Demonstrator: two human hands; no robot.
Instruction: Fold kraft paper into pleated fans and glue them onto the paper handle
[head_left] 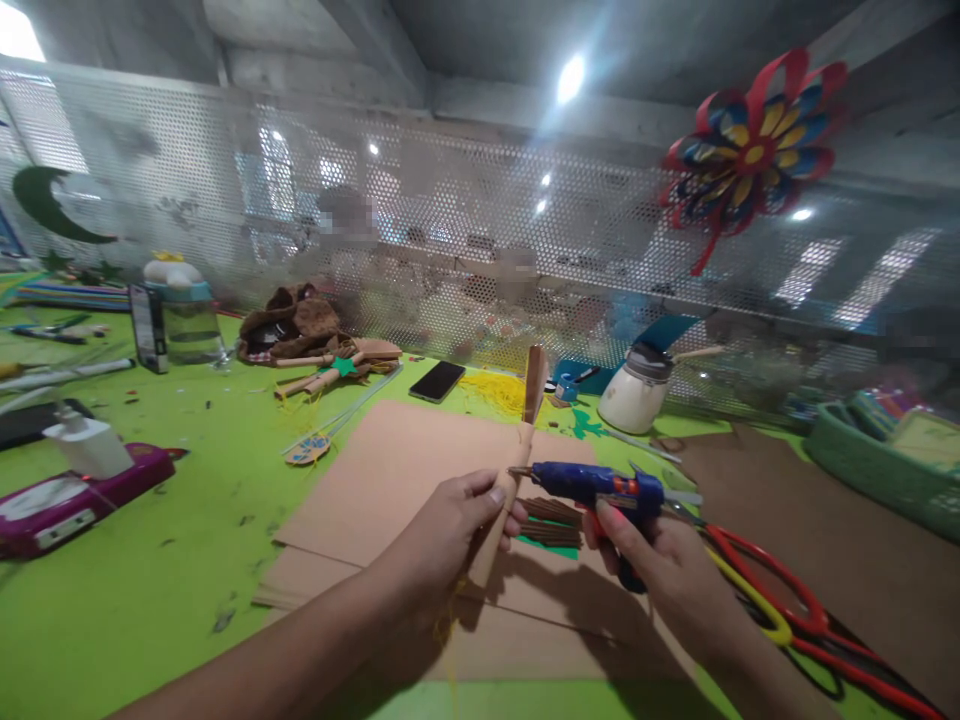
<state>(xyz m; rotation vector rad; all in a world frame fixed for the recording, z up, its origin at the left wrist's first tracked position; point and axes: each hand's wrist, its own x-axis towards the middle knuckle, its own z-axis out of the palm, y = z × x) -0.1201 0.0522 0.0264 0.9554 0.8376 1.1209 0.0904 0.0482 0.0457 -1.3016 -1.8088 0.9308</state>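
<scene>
My left hand (pixel 469 510) is closed around a rolled brown paper tube (pixel 491 550), which slants up and away, with a flat darker brown piece (pixel 535 385) at its far end. In my right hand (pixel 667 555) is a blue hot glue gun (pixel 600 484). Its metal nozzle points left and meets the tube just above my left thumb. Beneath both hands lie large sheets of brown paper (pixel 405 450). Behind my left fingers, dark brown strips (pixel 555 525) rest on a green piece (pixel 559 550).
Red-handled scissors (pixel 772 580) lie at the right, by a green basket (pixel 870 470). A white jar (pixel 636 390), yellow strands (pixel 495 390) and a phone (pixel 438 381) stand or lie farther back. A purple power strip (pixel 127 495) is at the left. A perforated screen (pixel 450 230) borders the table.
</scene>
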